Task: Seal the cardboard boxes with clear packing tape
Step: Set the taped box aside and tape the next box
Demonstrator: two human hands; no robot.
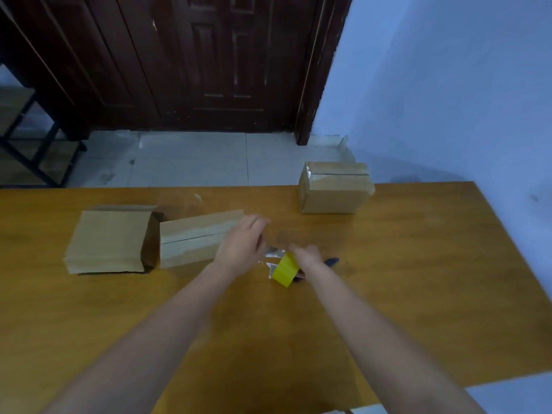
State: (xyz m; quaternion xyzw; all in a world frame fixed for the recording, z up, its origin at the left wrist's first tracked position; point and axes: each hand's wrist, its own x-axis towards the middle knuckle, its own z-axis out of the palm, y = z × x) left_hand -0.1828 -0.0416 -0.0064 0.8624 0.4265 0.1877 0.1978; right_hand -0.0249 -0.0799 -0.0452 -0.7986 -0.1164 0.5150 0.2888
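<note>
Head view: a wide wooden counter (403, 264) is filling the lower frame, its orange-brown top catching a soft glare. Behind it pale floor tiles (194, 159) are running up to a dark panelled door (194, 61) at the top, and a blue wall (448, 85) is taking the right side. A black metal rack (33, 150) is standing at far left. On the counter, left of centre, a flattened box (107, 239) is lying just beside a closed box (194, 239); a taped box (334, 188) is sitting at the far edge, upper right. The left hand (242, 243) is reaching over the closed box's right end, fingers blurred, grip impossible to judge. The right hand (307, 258) is clenching around the yellow tape roll (286, 269), clear tape (273, 255) stretching toward the left hand.
</note>
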